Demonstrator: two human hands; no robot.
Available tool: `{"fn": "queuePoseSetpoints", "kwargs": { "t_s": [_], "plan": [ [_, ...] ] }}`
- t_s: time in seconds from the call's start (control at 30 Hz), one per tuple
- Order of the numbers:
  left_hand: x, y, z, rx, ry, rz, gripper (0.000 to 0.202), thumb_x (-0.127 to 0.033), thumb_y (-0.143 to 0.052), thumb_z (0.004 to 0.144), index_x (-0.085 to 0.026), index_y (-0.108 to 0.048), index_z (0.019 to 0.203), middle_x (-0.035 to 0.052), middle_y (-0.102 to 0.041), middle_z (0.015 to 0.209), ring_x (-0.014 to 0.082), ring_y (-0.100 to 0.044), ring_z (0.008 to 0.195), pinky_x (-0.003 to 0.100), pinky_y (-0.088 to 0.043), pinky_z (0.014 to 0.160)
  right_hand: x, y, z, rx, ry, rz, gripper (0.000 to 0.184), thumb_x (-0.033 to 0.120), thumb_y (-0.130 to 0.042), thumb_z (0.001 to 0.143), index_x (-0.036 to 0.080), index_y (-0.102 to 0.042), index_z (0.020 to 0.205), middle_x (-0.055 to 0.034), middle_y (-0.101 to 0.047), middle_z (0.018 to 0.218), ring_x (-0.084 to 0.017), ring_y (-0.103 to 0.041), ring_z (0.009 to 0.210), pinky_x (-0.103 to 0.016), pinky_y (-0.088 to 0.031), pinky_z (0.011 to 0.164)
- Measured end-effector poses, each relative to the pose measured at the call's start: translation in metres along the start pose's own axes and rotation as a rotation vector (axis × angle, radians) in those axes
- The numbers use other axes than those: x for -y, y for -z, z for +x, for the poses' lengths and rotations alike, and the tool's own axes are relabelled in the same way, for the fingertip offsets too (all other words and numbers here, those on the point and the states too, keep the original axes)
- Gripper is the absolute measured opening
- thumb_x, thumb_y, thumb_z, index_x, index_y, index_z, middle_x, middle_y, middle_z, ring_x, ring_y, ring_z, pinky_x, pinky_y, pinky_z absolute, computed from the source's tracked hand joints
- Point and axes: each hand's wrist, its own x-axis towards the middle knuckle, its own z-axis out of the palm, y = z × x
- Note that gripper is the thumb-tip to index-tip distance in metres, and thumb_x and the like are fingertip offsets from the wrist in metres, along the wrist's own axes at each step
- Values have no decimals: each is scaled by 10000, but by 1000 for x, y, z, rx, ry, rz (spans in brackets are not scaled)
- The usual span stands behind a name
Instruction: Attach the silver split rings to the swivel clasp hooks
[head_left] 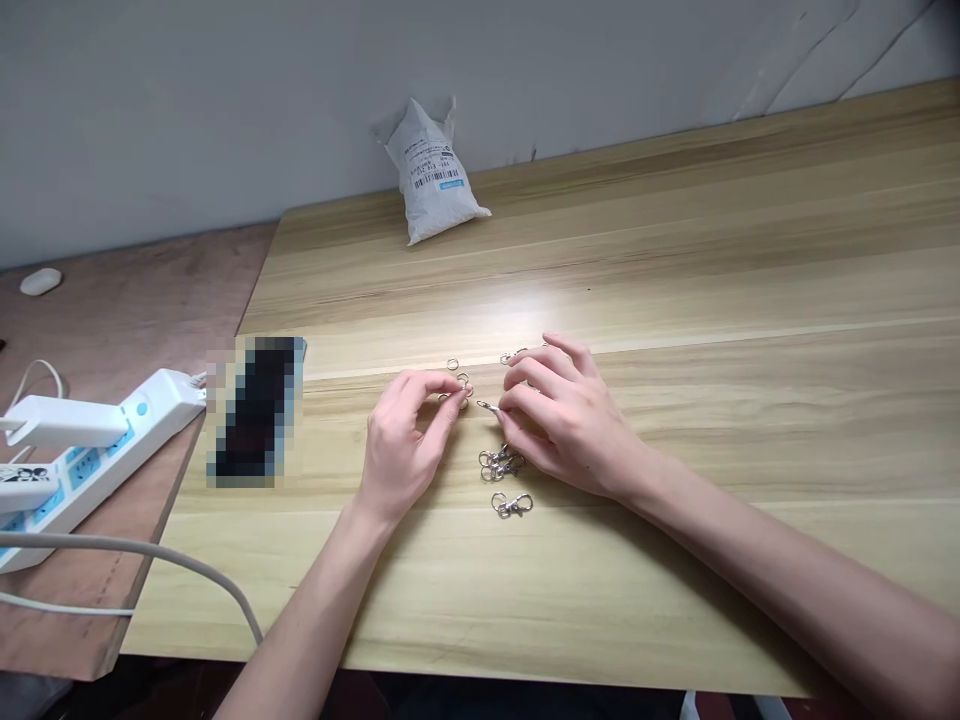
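My left hand (409, 425) pinches a small metal split ring (463, 380) between thumb and index finger, just over a few other rings on the table. Facing it, my right hand (559, 415) has its thumb and fingertips closed on a small silver swivel clasp (485, 405), mostly covered by the fingers. One loose ring (452, 364) lies beyond my left fingertips. Below my right hand are a small pile of clasps with rings (501, 463) and a separate clasp with rings (512, 505). More clasps (514, 355) show partly behind my right fingers.
A white plastic parcel (439, 185) stands at the back against the wall. To the left lies a pixelated dark phone-like object (259, 410). A white power strip (161, 400) with plugs rests on the brown side table (172, 290), and a grey cable (187, 562) crosses the front left.
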Motion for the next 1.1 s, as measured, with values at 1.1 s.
{"fn": "queuePoseSetpoints", "kwargs": {
  "t_s": [1.1],
  "plan": [
    [-1, 1, 0, 68, -150, 8, 110, -158, -604, 886, -231, -679, 920, 18, -695, 864, 174, -612, 885, 362, -533, 780, -3, -1, -2, 57, 20, 57, 157, 199, -503, 903, 189, -630, 809, -39, -630, 849, -165, -532, 805, -393, -339, 1017]
  ]
}}
